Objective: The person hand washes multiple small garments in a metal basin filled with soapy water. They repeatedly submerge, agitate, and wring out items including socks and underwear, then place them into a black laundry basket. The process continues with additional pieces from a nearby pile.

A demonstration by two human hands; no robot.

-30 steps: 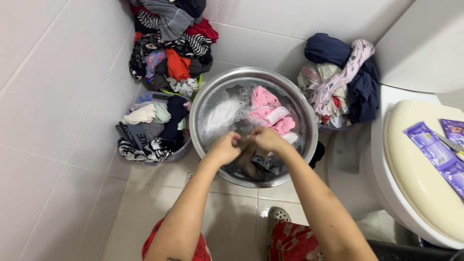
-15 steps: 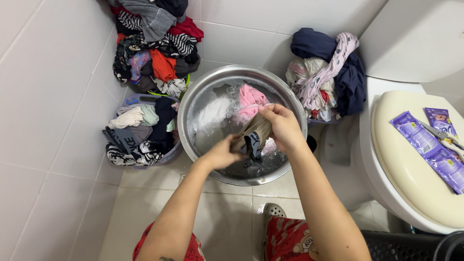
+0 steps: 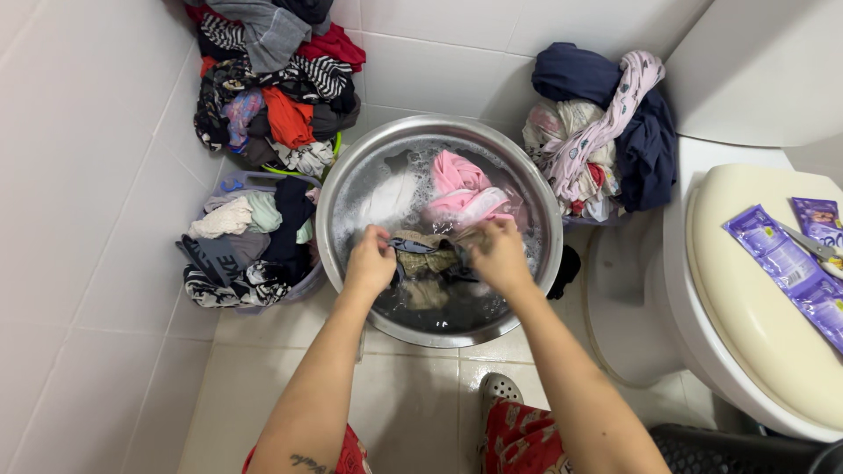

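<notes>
A round metal basin (image 3: 338, 189) of soapy water stands on the tiled floor. Over its near half, my left hand (image 3: 370, 262) and my right hand (image 3: 498, 254) each grip one end of a wet beige and dark garment (image 3: 425, 256), stretched flat between them just above the water. A pink garment (image 3: 465, 193) lies soaking at the far side of the basin, beyond my right hand. White suds float at the far left of the water.
A lavender basket of clothes (image 3: 246, 241) sits left of the basin, a tall heap of clothes (image 3: 277, 83) behind it in the corner. Another pile of clothes (image 3: 601, 127) lies at the back right. A toilet (image 3: 746, 290) with purple sachets (image 3: 781, 263) on its lid stands right.
The garment was bunched and lifted in my right hand half a second ago. Now both hands have lowered and drawn apart, spreading it out over the water.
</notes>
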